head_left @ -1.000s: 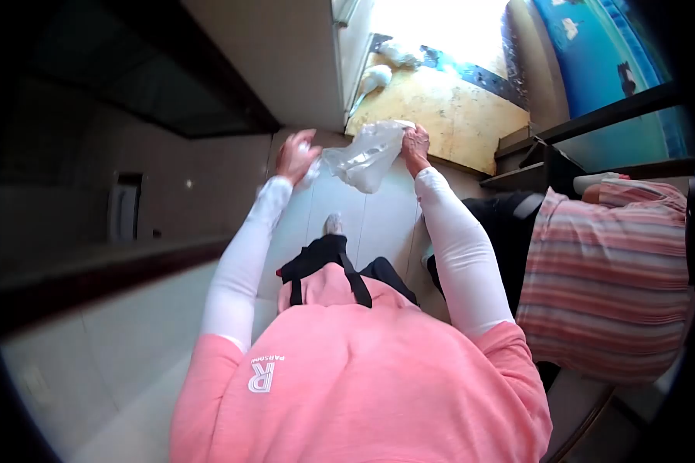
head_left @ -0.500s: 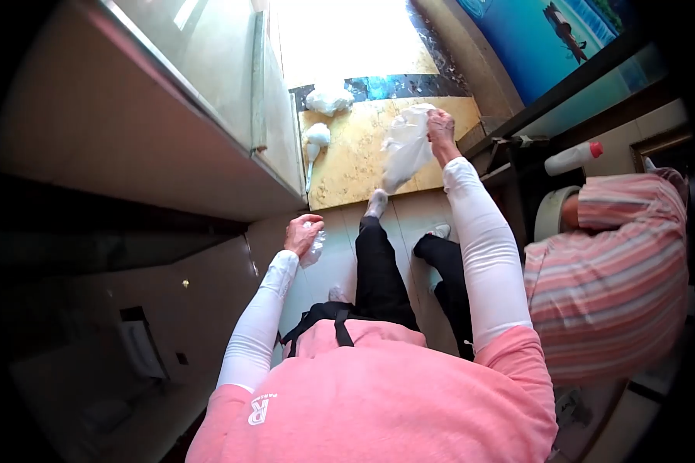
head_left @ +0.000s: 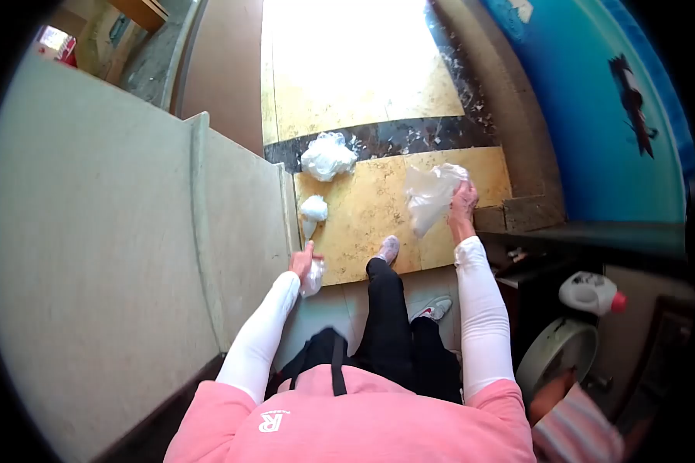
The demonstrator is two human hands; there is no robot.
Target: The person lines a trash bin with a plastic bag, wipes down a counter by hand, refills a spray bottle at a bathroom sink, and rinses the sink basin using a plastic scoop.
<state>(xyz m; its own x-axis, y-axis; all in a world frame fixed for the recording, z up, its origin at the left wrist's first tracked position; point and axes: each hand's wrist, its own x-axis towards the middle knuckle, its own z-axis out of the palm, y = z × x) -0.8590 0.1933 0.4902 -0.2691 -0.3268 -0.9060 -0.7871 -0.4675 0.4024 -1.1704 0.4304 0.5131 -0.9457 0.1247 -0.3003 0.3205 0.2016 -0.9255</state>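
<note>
A crumpled clear plastic bag [head_left: 312, 281] is gripped in my left hand [head_left: 302, 261], low beside the light door edge. One finger points forward, close to the slim lower part of a white rounded thing [head_left: 313, 207] lying on the yellow floor slab; its kind is unclear. My right hand [head_left: 463, 202] has its fingers closed on the edge of a whitish plastic bag [head_left: 431, 194], which hangs open and limp to the left. Farther forward, a bunched white plastic bag [head_left: 328, 157] rests near the dark stone strip.
A pale door panel [head_left: 123, 208] borders the left, and a blue picture panel [head_left: 587, 100] the right. At lower right are a white bottle with a red cap [head_left: 591, 293], a round basin [head_left: 556, 355] and another person's striped sleeve [head_left: 579, 432].
My body has moved forward, with one foot now on the yellow slab. The left hand has come near the white rounded thing. Both hands still hold their bags.
</note>
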